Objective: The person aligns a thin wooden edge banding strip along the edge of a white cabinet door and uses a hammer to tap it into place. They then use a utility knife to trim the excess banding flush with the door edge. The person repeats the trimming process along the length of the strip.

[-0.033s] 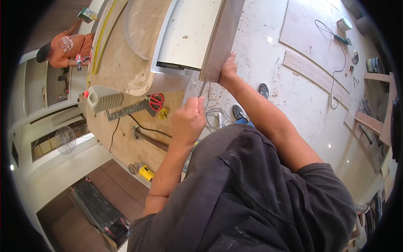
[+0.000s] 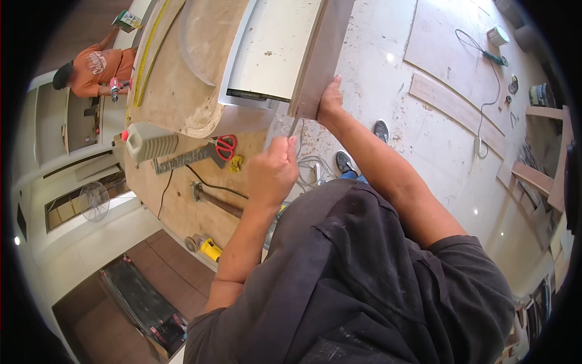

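Observation:
A brown board stands along the right side of a white panel with a pale curved rim. My right hand grips the board's near end from the right, its thumb up along the side and its other fingers mostly hidden. Just left of that end, my left hand is closed in a fist around a thin grey shaft. The shaft points up toward the board's lower corner; its handle, if any, is inside the fist. Whether its tip touches the board I cannot tell.
On the plywood table lie red-handled scissors, a hammer-like tool, a yellow grinder and a plastic jug. A co-worker in orange stands far left near a drill. Plywood sheets and a cable lie right.
My left hand has shifted very slightly toward the board with the thin shaft. My right hand and the board look unmoved.

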`<state>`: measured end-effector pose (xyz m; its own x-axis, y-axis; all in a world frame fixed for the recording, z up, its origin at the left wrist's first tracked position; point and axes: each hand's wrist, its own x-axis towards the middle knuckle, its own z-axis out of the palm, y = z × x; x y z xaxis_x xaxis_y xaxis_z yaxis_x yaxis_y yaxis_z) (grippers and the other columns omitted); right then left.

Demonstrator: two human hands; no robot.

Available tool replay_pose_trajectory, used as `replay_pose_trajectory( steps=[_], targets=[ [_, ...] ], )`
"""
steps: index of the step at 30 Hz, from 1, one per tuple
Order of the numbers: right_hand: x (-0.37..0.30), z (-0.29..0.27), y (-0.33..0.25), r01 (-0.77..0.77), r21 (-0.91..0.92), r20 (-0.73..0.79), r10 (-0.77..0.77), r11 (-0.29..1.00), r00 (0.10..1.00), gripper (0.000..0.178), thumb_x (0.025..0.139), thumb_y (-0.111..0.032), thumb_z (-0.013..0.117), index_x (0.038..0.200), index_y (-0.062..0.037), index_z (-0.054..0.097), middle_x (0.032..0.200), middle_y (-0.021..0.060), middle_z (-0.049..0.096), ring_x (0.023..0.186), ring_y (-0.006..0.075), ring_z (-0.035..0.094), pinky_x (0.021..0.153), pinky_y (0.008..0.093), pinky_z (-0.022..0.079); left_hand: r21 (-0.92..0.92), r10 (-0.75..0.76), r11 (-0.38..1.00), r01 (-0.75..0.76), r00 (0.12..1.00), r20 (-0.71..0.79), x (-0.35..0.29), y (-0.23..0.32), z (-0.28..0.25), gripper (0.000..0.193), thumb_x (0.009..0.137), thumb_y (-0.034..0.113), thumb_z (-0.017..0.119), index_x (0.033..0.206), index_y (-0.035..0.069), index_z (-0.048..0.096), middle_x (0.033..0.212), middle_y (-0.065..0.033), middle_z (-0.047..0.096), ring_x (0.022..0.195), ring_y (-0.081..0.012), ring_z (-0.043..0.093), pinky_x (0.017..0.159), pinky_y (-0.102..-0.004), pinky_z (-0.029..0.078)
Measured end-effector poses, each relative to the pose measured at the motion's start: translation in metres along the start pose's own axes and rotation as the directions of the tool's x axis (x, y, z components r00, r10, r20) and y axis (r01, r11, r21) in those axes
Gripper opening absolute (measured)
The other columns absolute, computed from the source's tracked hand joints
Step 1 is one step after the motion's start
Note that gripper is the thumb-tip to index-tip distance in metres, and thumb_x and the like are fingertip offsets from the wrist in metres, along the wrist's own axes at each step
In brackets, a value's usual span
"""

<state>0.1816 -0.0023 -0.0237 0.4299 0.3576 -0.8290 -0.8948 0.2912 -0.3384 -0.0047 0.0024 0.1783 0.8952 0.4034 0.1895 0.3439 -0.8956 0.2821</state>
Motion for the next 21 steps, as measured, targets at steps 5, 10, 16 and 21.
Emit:
replay_pose_trajectory(
  steps=[5, 10, 16, 21],
  targets=[
    [-0.014, 0.003, -0.002, 0.017, 0.024, 0.007, -0.017, 1.000, 1.000, 0.086, 0.107, -0.070, 0.023, 0.151, 0.0012, 0.044, 0.142, 0.0187, 0.061, 0.125, 0.0325, 0.066, 0.105, 0.0483, 0.057, -0.121, -0.001, 0.993, -0.005, 0.999, -0.049, 0.012, 0.003, 0.005, 0.028, 0.104, 0.021, 0.066, 0.082, 0.006, 0.056, 0.061, -0.0191, 0.058, 0.055, -0.0421, 0.060, 0.050, -0.0485, 0.045],
    [-0.012, 0.002, -0.005, 0.001, 0.036, -0.006, -0.001, 0.999, 1.000, 0.088, 0.106, -0.071, 0.025, 0.151, 0.0021, 0.042, 0.142, 0.0189, 0.061, 0.124, 0.0330, 0.066, 0.103, 0.0488, 0.058, -0.072, -0.018, 0.997, 0.019, 1.000, 0.010, -0.003, 0.001, -0.002, 0.027, 0.103, 0.022, 0.065, 0.082, 0.008, 0.056, 0.063, -0.0174, 0.062, 0.055, -0.0401, 0.063, 0.050, -0.0492, 0.047],
    [-0.020, 0.005, -0.005, 0.012, 0.021, -0.007, -0.012, 1.000, 1.000, 0.088, 0.107, -0.071, 0.025, 0.151, 0.0030, 0.042, 0.142, 0.0195, 0.060, 0.121, 0.0342, 0.068, 0.101, 0.0498, 0.060, -0.092, -0.003, 0.996, -0.001, 0.999, -0.034, 0.017, 0.009, 0.003, 0.028, 0.103, 0.020, 0.066, 0.081, 0.006, 0.056, 0.061, -0.0198, 0.058, 0.056, -0.0418, 0.061, 0.050, -0.0486, 0.045],
    [-0.024, 0.004, -0.007, 0.013, 0.065, 0.053, -0.016, 0.998, 0.998, 0.088, 0.107, -0.070, 0.024, 0.151, 0.0036, 0.041, 0.143, 0.0197, 0.060, 0.121, 0.0340, 0.068, 0.103, 0.0497, 0.059, -0.063, -0.033, 0.997, 0.033, 0.999, 0.001, 0.007, 0.010, -0.004, 0.029, 0.104, 0.021, 0.064, 0.081, 0.007, 0.056, 0.061, -0.0200, 0.058, 0.056, -0.0424, 0.061, 0.050, -0.0490, 0.045]
  ],
)
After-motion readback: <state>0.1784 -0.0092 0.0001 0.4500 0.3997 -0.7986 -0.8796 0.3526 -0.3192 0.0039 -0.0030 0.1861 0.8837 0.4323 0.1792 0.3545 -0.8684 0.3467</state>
